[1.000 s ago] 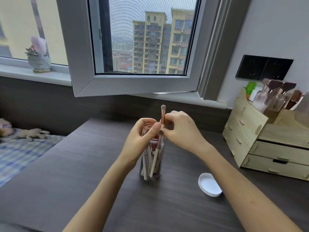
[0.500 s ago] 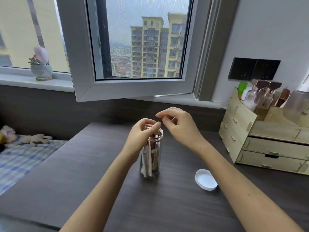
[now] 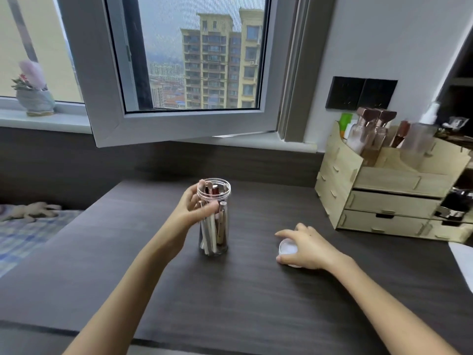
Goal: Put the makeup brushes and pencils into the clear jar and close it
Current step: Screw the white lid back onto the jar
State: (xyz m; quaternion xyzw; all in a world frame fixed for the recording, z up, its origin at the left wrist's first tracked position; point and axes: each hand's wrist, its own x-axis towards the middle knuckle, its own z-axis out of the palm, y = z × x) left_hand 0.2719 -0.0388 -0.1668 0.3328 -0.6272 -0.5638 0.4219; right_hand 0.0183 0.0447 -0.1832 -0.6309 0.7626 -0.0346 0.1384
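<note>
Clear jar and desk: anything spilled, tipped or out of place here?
Nothing stands out. The clear jar stands upright, steadied by the left hand, brushes inside. The right hand covers the white lid on the desk.

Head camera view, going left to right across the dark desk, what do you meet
Left hand gripping the clear jar of brushes and pencils → right hand closing over the white lid → wooden drawer organizer with bottles on top.

Clear jar (image 3: 214, 242) stands upright, open, full of brushes and pencils (image 3: 213, 226); white lid (image 3: 288, 248) lies apart
</note>
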